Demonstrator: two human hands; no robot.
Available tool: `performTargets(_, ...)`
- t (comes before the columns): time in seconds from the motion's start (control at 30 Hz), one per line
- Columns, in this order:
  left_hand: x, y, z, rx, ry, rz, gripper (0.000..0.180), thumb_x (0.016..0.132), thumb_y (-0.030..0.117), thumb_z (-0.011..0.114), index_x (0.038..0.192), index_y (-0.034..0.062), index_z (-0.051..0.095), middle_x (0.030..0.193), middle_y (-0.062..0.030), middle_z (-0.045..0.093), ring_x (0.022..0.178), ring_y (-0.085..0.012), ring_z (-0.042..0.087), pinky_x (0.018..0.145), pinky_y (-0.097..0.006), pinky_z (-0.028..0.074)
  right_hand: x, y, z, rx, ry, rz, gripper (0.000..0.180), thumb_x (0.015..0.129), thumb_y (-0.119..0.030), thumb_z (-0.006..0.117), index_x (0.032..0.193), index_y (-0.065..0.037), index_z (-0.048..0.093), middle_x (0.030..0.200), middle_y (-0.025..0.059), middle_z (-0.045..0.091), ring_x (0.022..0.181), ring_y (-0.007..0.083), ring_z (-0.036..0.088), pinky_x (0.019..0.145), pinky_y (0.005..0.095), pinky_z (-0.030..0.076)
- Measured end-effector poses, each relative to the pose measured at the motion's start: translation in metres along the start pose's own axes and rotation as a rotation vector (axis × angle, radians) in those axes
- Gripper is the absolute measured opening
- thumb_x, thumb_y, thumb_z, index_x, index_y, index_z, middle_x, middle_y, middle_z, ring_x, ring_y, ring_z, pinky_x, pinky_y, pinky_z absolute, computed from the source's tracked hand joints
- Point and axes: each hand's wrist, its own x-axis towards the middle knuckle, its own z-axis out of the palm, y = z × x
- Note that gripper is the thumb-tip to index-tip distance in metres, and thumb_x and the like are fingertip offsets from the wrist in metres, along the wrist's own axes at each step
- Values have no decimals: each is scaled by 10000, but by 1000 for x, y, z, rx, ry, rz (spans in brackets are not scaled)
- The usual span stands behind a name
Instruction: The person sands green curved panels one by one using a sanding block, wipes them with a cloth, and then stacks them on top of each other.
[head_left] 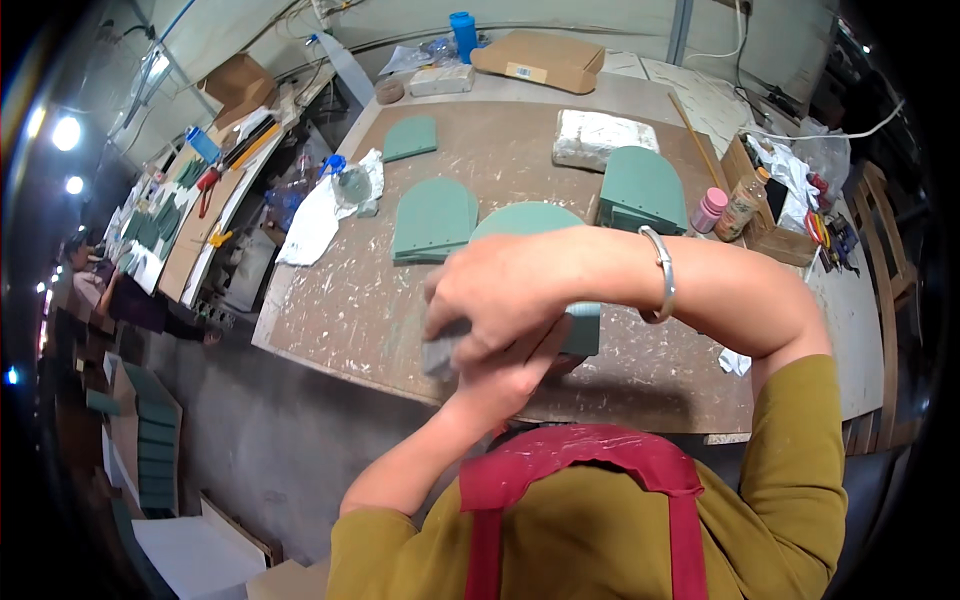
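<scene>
My right arm, with a silver bangle, crosses in front of me. My right hand (505, 290) is closed, its slightly blurred fingers over a grey block (437, 355). Under it, my left hand (500, 385) reaches up with its fingers against the near side of a green arched panel (528, 217) and seems to grip it; the hands and right forearm cover most of that panel. Left of it lies a stack of green arched panels (434, 215) with small holes along the straight edge. Another green stack (643, 190) leans on a white wrapped block (604, 138) at the right.
A single green panel (410, 137) lies farther back. White cloth (325, 215) with a jar is at the left edge. A pink-capped jar (709, 210), a bottle (742, 205) and a cluttered wooden box (780, 235) stand right. Another person (110, 290) sits at the far-left bench.
</scene>
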Motion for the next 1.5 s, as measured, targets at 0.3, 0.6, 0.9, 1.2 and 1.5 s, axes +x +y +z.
performTargets(0.3, 7, 5, -3, 101, -14, 31, 413, 824, 285, 720, 1200, 120, 679, 1258, -45, 676, 1120, -240, 647, 931, -376, 473, -24, 79, -23, -440, 353, 409, 329, 827, -355, 663, 1018, -108, 767, 936, 152, 736, 870, 328, 711, 783, 445, 566)
performTargets(0.6, 2, 8, -3, 127, -56, -19, 442, 817, 282, 733, 1232, 141, 683, 1291, -20, 667, 1171, -227, 629, 973, -374, 449, -31, 84, 2, -133, 407, 608, 437, 884, -421, 605, 1203, -139, 704, 1081, 177, 682, 967, 359, 673, 857, 443, 540)
performTargets(0.9, 11, -23, -49, -52, 38, -183, 329, 818, 152, 754, 1123, 61, 674, 1175, -101, 678, 1100, -308, 639, 890, -391, 504, -149, 80, 9, -101, 580, 890, 496, 878, -437, 638, 1221, -82, 685, 1138, 187, 688, 1044, 333, 661, 898, 420, 524)
performTargets(1.2, -9, 30, -40, 49, -101, 24, 537, 796, 373, 773, 1221, 63, 660, 1263, -111, 638, 1213, -302, 586, 1039, -454, 418, -100, 33, 29, -145, 695, 289, 464, 853, -367, 706, 1253, -138, 651, 1277, 149, 604, 1099, 354, 626, 926, 427, 520)
performTargets(1.5, 3, 25, 4, 123, -3, 15, 331, 877, 179, 658, 1194, 92, 690, 1241, -59, 668, 1153, -234, 627, 1006, -400, 447, 45, 47, 25, -504, 506, -38, 295, 819, -349, 741, 1003, -118, 749, 1084, 106, 632, 1038, 303, 626, 886, 463, 478)
